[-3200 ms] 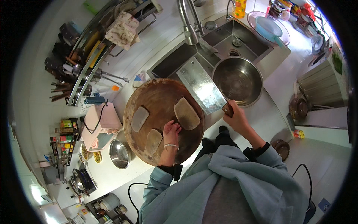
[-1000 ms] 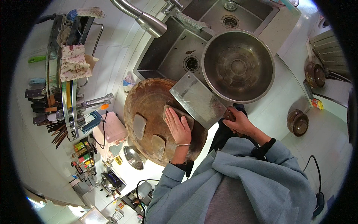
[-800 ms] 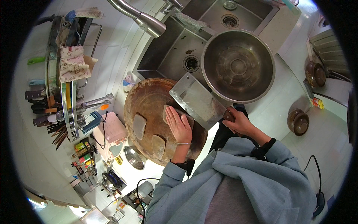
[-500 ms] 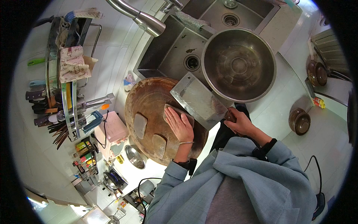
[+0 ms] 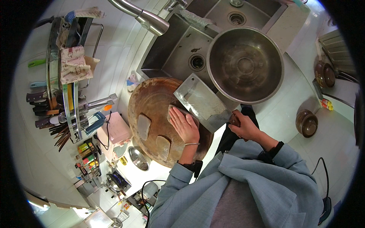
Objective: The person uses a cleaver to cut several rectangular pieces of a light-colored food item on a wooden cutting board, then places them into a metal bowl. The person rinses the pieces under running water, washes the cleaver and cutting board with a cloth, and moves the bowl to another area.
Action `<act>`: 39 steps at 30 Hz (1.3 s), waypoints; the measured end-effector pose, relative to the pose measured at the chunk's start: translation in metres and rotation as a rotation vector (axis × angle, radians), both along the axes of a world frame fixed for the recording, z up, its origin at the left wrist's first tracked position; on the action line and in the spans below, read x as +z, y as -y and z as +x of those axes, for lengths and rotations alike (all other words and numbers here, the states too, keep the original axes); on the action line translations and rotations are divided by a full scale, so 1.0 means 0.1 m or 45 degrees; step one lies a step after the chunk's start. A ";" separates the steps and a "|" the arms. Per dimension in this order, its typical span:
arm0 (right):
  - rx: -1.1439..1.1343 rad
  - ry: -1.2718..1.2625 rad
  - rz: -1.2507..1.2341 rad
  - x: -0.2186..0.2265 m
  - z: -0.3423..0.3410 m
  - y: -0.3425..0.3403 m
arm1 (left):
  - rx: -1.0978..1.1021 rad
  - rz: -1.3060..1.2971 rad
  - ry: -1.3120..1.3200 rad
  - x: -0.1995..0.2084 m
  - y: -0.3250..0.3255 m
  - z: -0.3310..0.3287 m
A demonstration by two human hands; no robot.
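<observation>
My left hand (image 5: 185, 128) lies flat, fingers stretched out, over a thin greyish slab (image 5: 184, 110) on the round wooden chopping board (image 5: 154, 93). Most of that slab is hidden under the palm. In my right hand (image 5: 248, 127) is the wooden handle of a wide cleaver (image 5: 203, 103). Its broad blade reaches over the board's right side, close beside the slab and my left fingers. Two more greyish pieces rest on the board: one slab (image 5: 143, 127) at the left and another piece (image 5: 163, 147) nearer me.
Behind the board is a steel double sink (image 5: 171, 49) under a faucet (image 5: 152, 22). A large steel basin (image 5: 245, 66) overlaps the sink's right side. A knife and utensil rack (image 5: 70, 102) hangs on the left wall. A small steel bowl (image 5: 138, 159) and a pink box (image 5: 114, 129) stand left of the board.
</observation>
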State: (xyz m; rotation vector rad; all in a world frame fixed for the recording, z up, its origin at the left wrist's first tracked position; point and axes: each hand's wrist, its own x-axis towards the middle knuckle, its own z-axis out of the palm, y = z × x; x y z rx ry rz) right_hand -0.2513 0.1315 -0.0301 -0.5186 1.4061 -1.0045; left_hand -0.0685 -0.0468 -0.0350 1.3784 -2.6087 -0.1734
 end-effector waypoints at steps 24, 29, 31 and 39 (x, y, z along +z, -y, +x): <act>0.013 -0.163 -0.035 0.06 0.03 0.24 | -0.020 0.039 0.048 0.01 0.02 0.01; 0.090 -0.327 -0.087 0.10 0.03 0.06 | -0.013 0.043 0.044 0.00 0.02 0.01; 0.098 -0.343 -0.083 0.10 0.03 0.07 | -0.021 0.043 0.040 0.00 0.02 0.01; 0.156 -0.435 -0.094 0.12 0.02 0.30 | -0.013 0.071 0.020 0.00 0.02 0.02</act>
